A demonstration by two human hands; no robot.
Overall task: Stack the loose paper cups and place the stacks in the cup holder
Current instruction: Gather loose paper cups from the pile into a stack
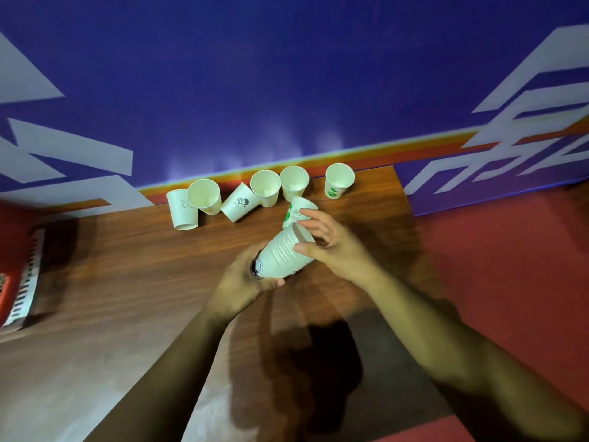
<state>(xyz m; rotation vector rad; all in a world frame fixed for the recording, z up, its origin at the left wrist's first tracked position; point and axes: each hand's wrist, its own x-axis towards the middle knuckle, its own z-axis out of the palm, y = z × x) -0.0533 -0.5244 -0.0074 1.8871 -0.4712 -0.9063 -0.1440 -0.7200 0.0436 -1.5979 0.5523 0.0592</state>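
While the left hand [245, 282] is gripping the bottom end of the stack of cups [283, 255], its fingers are curling round the base, and the stack is hanging tilted over the table [127, 250] with its mouth pointing away. The right hand [334, 247] is holding the mouth end: its thumb is pressing on the rims and its other fingers are spreading loosely over the opening. Just beyond these fingertips a green-printed cup [296, 208] is lying, perhaps touching the forefinger; blur is hiding the contact. Six loose cups [266, 186] are sitting farther beyond the fingers, along the wall [287, 74].
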